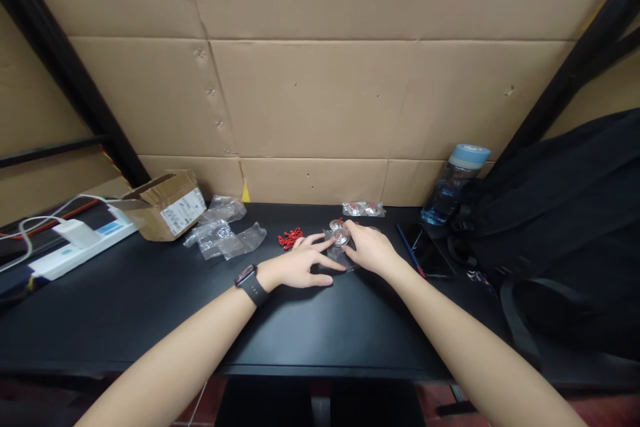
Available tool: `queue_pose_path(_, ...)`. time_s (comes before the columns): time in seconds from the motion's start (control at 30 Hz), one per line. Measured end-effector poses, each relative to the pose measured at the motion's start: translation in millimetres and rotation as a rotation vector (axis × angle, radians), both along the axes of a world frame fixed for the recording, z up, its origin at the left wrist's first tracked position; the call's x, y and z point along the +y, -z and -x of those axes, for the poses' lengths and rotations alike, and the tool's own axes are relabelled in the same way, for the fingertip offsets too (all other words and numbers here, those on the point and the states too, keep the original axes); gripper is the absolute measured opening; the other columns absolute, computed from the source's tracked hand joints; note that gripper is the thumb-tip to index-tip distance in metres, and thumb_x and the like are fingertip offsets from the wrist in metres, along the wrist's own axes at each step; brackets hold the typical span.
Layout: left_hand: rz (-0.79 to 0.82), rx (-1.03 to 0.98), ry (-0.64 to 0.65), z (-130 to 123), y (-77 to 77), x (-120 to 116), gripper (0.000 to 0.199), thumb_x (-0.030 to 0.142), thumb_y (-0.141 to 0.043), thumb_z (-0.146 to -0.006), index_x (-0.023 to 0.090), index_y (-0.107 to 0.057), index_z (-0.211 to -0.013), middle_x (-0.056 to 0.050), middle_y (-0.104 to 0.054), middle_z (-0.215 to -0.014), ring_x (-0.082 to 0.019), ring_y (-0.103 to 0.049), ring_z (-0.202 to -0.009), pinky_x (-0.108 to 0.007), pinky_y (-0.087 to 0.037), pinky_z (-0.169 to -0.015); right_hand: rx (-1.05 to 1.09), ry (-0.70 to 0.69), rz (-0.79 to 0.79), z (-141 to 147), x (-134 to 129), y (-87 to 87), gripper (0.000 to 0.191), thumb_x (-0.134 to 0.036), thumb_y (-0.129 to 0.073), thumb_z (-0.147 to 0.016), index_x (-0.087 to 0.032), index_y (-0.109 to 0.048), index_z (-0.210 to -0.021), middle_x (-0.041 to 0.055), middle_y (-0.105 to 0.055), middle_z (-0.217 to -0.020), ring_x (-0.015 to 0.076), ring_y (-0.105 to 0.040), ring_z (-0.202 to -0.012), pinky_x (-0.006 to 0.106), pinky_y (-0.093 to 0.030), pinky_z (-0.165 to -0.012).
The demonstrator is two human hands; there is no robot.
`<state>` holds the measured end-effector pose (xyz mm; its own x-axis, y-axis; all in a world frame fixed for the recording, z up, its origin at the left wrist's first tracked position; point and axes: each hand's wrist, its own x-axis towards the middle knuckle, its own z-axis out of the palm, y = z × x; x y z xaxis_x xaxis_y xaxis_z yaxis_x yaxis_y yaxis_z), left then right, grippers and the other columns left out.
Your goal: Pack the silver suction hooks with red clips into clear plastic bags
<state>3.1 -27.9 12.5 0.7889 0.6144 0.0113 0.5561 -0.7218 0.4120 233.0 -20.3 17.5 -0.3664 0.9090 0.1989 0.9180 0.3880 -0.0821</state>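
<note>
My right hand (369,248) pinches a small round silver metal disc (342,237) with a red centre, its thumb and forefinger at the disc's edge. Another shiny disc (335,223) shows just behind it. Under the discs lies a clear plastic bag (336,255). My left hand (305,263) is open, its fingers spread low over the black table (320,327), fingertips at the bag's left side. A small heap of red cords (290,237) rests just beyond the left fingers. Whether the front disc is inside the bag I cannot tell.
More silver discs in a clear packet (363,209) lie at the back. On the left are crumpled plastic bags (225,233), an open cardboard box (170,207) and a power strip (83,250). To the right stand a water bottle (453,187), a phone (429,250) and a black backpack (565,227).
</note>
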Motion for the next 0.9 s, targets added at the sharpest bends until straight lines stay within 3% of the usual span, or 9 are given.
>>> queue_pose_path(0.23,0.013,0.025,0.014,1.7,1.6,1.6,0.044,0.049,-0.066,-0.091,0.053,-0.060,-0.134,0.009,-0.015,-0.169,-0.045,-0.009,-0.154,-0.074,-0.013,-0.116,-0.096,0.063,-0.079,9.1,-2.9,-1.7,0.037,-0.043,-0.054,-0.095,-0.022,-0.054,-0.125,0.0133,-0.066,-0.119,0.0315,-0.063,-0.107,0.038,-0.047,-0.084)
queue_pose_path(0.47,0.016,0.031,0.006,2.1,0.7,-2.5,0.046,0.048,-0.067,-0.090,0.052,-0.059,-0.135,0.007,-0.013,-0.170,-0.046,-0.007,-0.154,-0.077,-0.013,-0.114,-0.030,0.132,-0.065,12.8,-0.8,2.3,0.034,-0.043,-0.052,-0.096,-0.021,-0.057,-0.122,0.0125,-0.067,-0.115,0.0296,-0.066,-0.101,0.037,-0.047,-0.081)
queue_pose_path(0.53,-0.014,0.009,0.025,4.1,0.9,-2.5,0.045,0.048,-0.067,-0.091,0.051,-0.060,-0.135,0.006,-0.016,-0.169,-0.045,-0.009,-0.154,-0.075,-0.015,-0.115,0.004,0.077,-0.037,5.4,-0.2,-0.5,0.040,-0.048,-0.057,-0.094,-0.023,-0.058,-0.125,0.0118,-0.067,-0.116,0.0298,-0.066,-0.102,0.036,-0.048,-0.080)
queue_pose_path(0.67,-0.160,-0.124,0.031,5.8,-2.3,-3.1,0.041,0.042,-0.062,-0.095,0.044,-0.061,-0.136,0.002,-0.035,-0.163,-0.036,-0.025,-0.150,-0.062,-0.022,-0.120,0.154,-0.195,0.086,-23.2,4.2,-15.6,0.059,-0.058,-0.068,-0.086,-0.030,-0.055,-0.136,0.0083,-0.064,-0.127,0.0269,-0.065,-0.104,0.032,-0.048,-0.079)
queue_pose_path(0.8,-0.238,-0.247,-0.046,0.6,-6.2,-5.8,0.040,0.028,-0.063,-0.092,0.031,-0.057,-0.132,-0.006,-0.058,-0.140,-0.028,-0.046,-0.132,-0.046,-0.038,-0.110,0.327,-0.341,0.120,-49.4,12.6,-27.9,0.029,-0.038,-0.063,-0.094,-0.022,-0.066,-0.118,0.0052,-0.070,-0.104,0.0182,-0.063,-0.084,0.028,-0.047,-0.076)
queue_pose_path(0.9,-0.314,-0.230,-0.176,-4.6,-3.0,-5.6,0.040,0.018,-0.064,-0.086,0.028,-0.057,-0.125,-0.006,-0.063,-0.130,-0.028,-0.051,-0.124,-0.043,-0.040,-0.103,0.295,-0.361,0.125,-55.2,17.9,-25.2,0.023,-0.014,-0.069,-0.084,-0.020,-0.068,-0.106,0.0025,-0.068,-0.096,0.0151,-0.059,-0.077,0.025,-0.044,-0.072)
